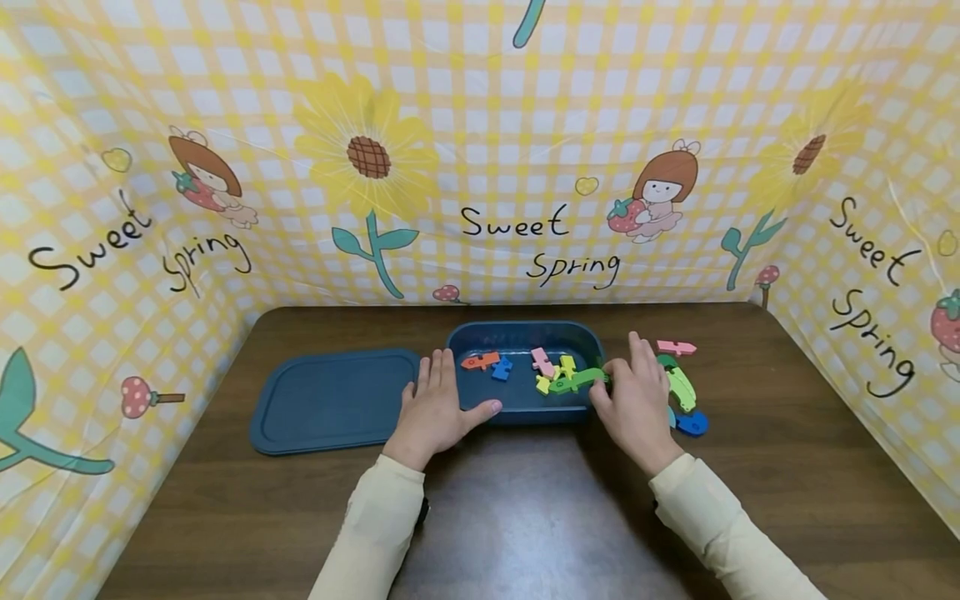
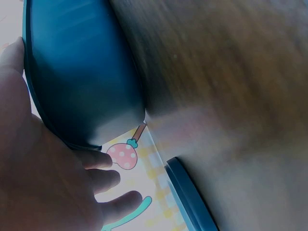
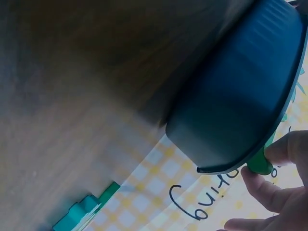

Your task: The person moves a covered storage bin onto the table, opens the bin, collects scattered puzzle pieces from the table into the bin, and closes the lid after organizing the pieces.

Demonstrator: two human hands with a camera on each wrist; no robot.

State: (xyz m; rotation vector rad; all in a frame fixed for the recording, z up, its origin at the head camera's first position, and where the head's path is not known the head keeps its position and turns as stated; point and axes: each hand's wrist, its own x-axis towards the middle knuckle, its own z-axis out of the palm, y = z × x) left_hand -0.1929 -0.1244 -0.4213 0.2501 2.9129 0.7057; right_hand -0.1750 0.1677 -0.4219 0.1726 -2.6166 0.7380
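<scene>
A dark blue plastic box [image 1: 517,415] stands on the table with several coloured puzzle pieces inside. My right hand [image 1: 637,404] is at its right end and pinches a long green puzzle piece [image 1: 577,381] between thumb and finger. The piece reaches over the rim, above a yellow piece [image 1: 567,364]; its held end [image 3: 260,164] shows in the right wrist view. My left hand [image 1: 435,408] lies at the box's left end, fingers straight and thumb along the front wall. Inside are an orange piece [image 1: 480,361], a blue piece [image 1: 502,369] and a pink piece [image 1: 542,362].
Left of the box lies its flat blue lid [image 1: 337,400], partly behind my left hand. Right of my right hand are a pink piece [image 1: 677,347], a light green piece [image 1: 682,389] and a blue piece [image 1: 692,423]. A checked cloth [image 1: 495,167] rises behind the table.
</scene>
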